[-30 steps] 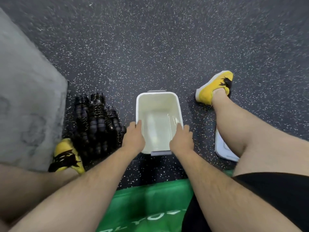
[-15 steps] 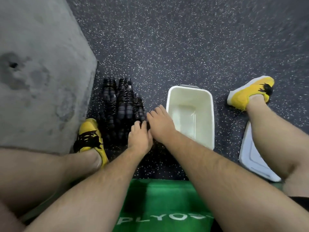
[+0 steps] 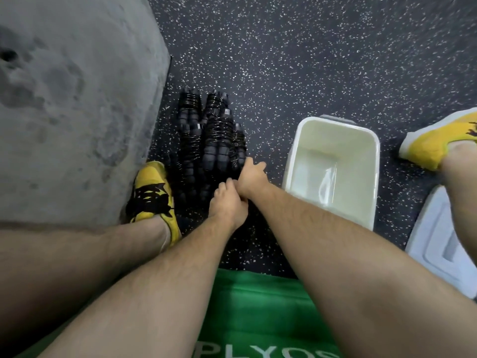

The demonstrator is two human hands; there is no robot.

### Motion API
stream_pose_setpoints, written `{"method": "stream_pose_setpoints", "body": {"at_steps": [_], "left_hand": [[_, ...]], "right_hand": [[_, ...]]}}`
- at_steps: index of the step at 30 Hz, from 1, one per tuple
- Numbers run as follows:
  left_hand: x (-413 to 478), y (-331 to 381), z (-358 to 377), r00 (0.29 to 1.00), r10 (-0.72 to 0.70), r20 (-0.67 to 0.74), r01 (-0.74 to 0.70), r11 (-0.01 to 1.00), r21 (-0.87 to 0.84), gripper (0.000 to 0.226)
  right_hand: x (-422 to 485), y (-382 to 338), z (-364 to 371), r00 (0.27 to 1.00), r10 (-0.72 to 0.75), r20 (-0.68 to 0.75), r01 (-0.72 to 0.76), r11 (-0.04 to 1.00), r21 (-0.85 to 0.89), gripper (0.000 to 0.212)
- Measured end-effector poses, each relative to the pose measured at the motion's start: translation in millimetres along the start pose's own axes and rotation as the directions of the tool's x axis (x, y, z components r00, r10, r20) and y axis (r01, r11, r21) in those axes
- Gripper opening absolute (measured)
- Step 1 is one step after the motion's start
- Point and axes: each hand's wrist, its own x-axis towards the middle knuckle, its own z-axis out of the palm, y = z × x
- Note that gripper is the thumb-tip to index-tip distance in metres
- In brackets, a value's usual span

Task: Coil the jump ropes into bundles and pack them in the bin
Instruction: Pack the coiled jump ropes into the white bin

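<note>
A second ago both my hands sat on the near rim of the bin (image 3: 291, 161); since then they have crossed to my left and reached the jump ropes (image 3: 213, 140), and my view has swung left with them, so the bin now stands off to the right, apart from both hands. Half a second ago the hands were side by side at the pile's near end; now my right hand (image 3: 251, 177) lies a little ahead of my left hand (image 3: 228, 202), its wrist over the left's knuckles.

The jump ropes lie in a black heap on the speckled floor (image 3: 284, 60), between my left shoe (image 3: 152, 195) and the bin. My right hand's fingers dip onto the heap's near right corner, and my left hand's fingers curl down at its near end, just behind. Both touch the pile, but from above I cannot tell whether either hand has closed on a rope or only rests there.

The lid (image 3: 438, 244) lies flat on the floor beside the bin's right side, under my right leg.
</note>
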Motion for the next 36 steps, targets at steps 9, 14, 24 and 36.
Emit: {"method": "stream_pose_setpoints", "body": {"at_steps": [9, 14, 24, 36], "left_hand": [[-33.6, 22.9, -31.3, 0.978, 0.156, -0.136, -0.186, 0.949, -0.254, 0.068], [-53.8, 71.9, -60.9, 0.945, 0.281, -0.166, -0.325, 0.865, -0.382, 0.059], [-34.3, 149.7, -48.1, 0.92, 0.391, 0.0, -0.331, 0.778, -0.533, 0.037], [-6.6, 143.9, 3.0, 0.901, 0.415, 0.128, -0.403, 0.909, -0.111, 0.054]], "right_hand": [[-69.1, 7.3, -79.3, 0.949, -0.063, -0.31, 0.114, 0.982, 0.149, 0.067], [-97.2, 42.5, -138.8, 0.92, 0.137, -0.368, 0.043, 0.895, 0.443, 0.08], [-118.5, 152.8, -178.8, 0.942, -0.126, -0.311, 0.264, 0.85, 0.455, 0.071], [-75.7, 183.8, -142.3, 0.926, -0.299, -0.229, 0.215, 0.919, -0.329, 0.058]]}}
